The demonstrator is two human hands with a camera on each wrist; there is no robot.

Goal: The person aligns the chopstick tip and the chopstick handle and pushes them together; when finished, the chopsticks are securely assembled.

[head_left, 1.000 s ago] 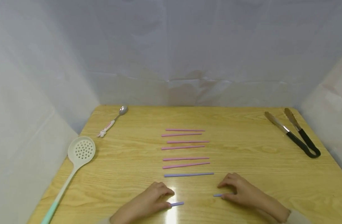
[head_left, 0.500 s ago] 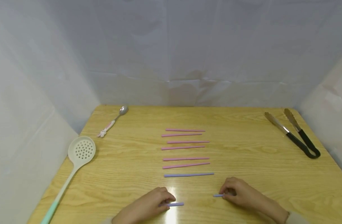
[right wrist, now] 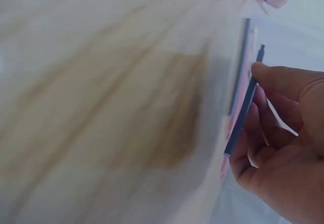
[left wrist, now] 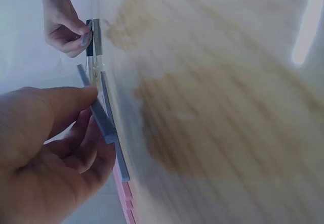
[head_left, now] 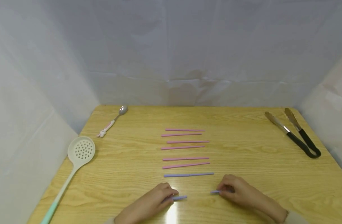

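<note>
My left hand (head_left: 155,200) pinches a short blue-purple chopstick half (head_left: 180,198) between thumb and fingers; in the left wrist view that piece (left wrist: 104,117) slants close over the table. Opposite it, my right hand (head_left: 239,192) pinches another such chopstick half (head_left: 214,192). The right wrist view shows this half (right wrist: 244,110) with a thin peg at its upper end. A gap separates the two halves. Just beyond the hands lies a full-length blue-purple chopstick (head_left: 189,175), with a pink chopstick (head_left: 186,165) behind it.
Several more pink chopsticks (head_left: 185,147) lie crosswise in pairs farther back. A slotted skimmer (head_left: 82,151) with a mint handle and a spoon (head_left: 112,123) with a rabbit-shaped handle end are on the left. Black-handled tongs (head_left: 298,137) lie spread at the right. White sheeting (head_left: 171,62) encloses the table.
Both hands have closed their fingers on the chopstick halves and raised them slightly. The left half has moved up and right in the head view, the right half up and left.
</note>
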